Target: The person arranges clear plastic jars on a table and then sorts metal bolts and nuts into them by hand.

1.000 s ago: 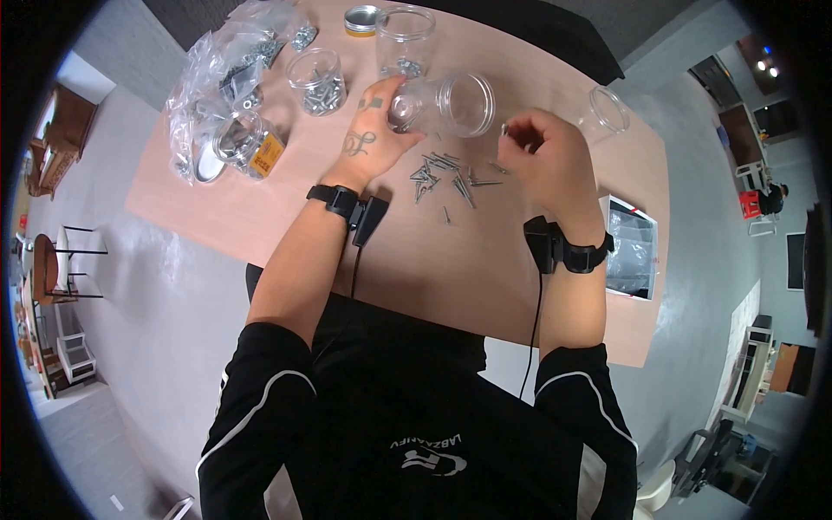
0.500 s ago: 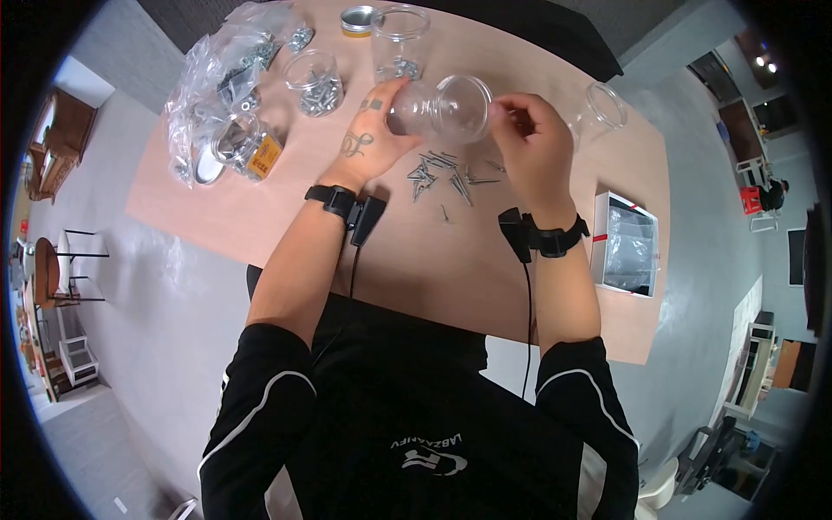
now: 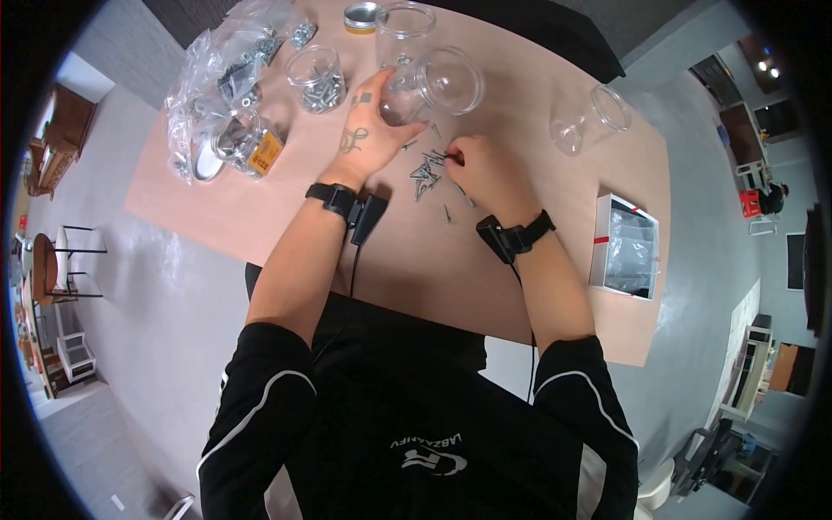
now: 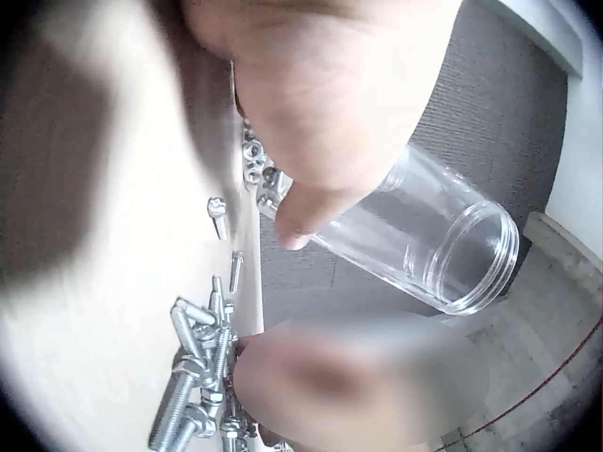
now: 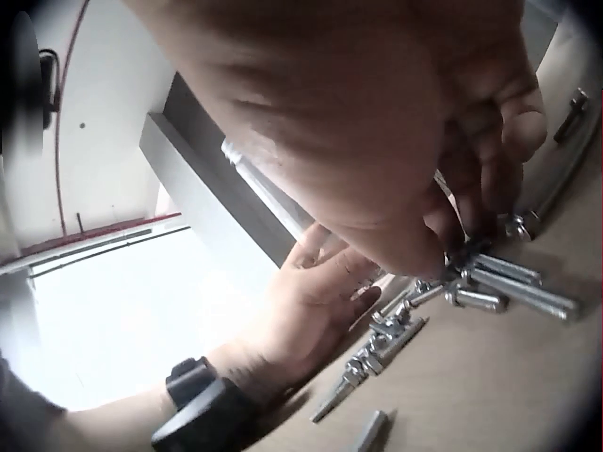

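Observation:
The left hand (image 3: 371, 139) grips a clear jar (image 3: 449, 81) around its base, tilted with its mouth toward the right. In the left wrist view that jar (image 4: 415, 235) slants away from the hand (image 4: 320, 104). The right hand (image 3: 492, 178) has its fingertips down at a pile of screws (image 3: 423, 178) on the table, thumb and fingers drawn together. In the right wrist view the fingers reach among the screws (image 5: 518, 287); whether one is pinched is hidden. A few single screws (image 3: 447, 214) lie around the pile.
Behind the held jar stands another clear jar (image 3: 405, 24). To the left are a jar of hardware (image 3: 321, 91), a labelled jar (image 3: 264, 154), plastic bags (image 3: 195, 104) and a lid (image 3: 360, 17). On the right lie a clear jar (image 3: 598, 117) and a white box (image 3: 629, 247).
The right hand went up to the jar's mouth, then came down and left to the screw pile. The held jar's mouth has tipped upward and shifted slightly left.

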